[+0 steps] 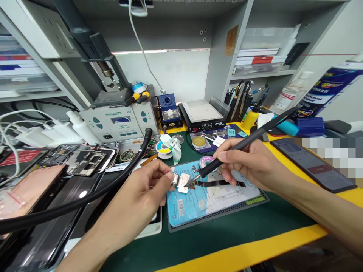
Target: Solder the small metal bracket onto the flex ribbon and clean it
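My left hand (141, 192) pinches a small metal clamp (176, 180) holding a silver-coloured metal piece (183, 183) at the end of a dark flex ribbon cable (218, 183). My right hand (244, 162) grips a black soldering iron (241, 143), whose thin metal tip (193, 179) touches or nearly touches that metal piece. Under both hands lies a blue printed repair mat (204, 200) on a green bench mat (227, 230). A small solder spool (206, 161) sits on the blue mat's far edge.
A black hose (141, 158) runs past my left arm from a rework station (110, 122). Opened phones (79, 160) lie at the left. Beyond are a solder roll (163, 149), flux tin (199, 142) and preheater (202, 115). A phone (312, 164) lies at the right.
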Action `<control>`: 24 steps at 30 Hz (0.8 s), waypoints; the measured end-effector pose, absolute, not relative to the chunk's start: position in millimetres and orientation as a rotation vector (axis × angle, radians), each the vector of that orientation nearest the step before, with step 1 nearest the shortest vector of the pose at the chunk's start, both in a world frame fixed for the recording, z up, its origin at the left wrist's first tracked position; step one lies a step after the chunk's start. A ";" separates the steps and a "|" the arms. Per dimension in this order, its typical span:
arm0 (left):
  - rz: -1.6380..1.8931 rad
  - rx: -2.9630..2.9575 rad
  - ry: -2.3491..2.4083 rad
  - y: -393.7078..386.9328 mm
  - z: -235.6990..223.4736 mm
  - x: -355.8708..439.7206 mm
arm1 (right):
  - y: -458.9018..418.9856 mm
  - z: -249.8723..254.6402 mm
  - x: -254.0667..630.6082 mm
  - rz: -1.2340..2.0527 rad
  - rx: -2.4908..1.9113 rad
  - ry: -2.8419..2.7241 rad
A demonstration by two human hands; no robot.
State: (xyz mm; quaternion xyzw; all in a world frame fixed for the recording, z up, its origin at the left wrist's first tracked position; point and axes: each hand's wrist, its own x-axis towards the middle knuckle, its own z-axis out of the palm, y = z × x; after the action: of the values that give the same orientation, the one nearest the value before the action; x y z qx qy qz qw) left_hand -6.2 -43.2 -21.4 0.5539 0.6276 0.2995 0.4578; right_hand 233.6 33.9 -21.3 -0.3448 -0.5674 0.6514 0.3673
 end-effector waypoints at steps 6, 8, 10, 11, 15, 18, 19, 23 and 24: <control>0.761 1.337 1.565 -44.2 -18.2 -2.6 | 34.0 -20.1 233.1 1.688 -0.885 -1.439; 0.751 1.346 1.543 -43.6 -19.1 -4.0 | 34.3 -19.8 233.3 1.690 -0.888 -1.439; 0.734 1.360 1.524 -42.7 -20.5 -6.1 | 34.9 -19.7 233.7 1.689 -0.889 -1.437; 0.727 1.365 1.520 -42.3 -21.2 -7.1 | 35.2 -19.7 233.9 1.686 -0.888 -1.432; 0.738 1.360 1.520 -41.7 -22.4 -8.3 | 36.1 -20.4 234.5 1.677 -0.881 -1.421; 0.754 1.350 1.523 -42.6 -21.5 -6.3 | 35.6 -21.2 234.8 1.673 -0.881 -1.411; 0.756 1.347 1.526 -43.1 -21.0 -5.5 | 35.3 -21.4 234.8 1.667 -0.879 -1.400; 0.764 1.342 1.547 -44.4 -19.7 -4.4 | 34.3 -21.1 234.4 1.653 -0.866 -1.369; 0.764 1.342 1.552 -44.3 -20.0 -4.8 | 34.2 -20.7 234.2 1.658 -0.868 -1.374</control>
State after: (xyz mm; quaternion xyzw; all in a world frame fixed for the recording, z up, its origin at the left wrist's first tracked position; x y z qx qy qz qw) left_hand -4.8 -44.3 -20.0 0.5447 0.6300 0.3102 0.4585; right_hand 234.2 34.2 -20.7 -0.3427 -0.5429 0.6550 0.3984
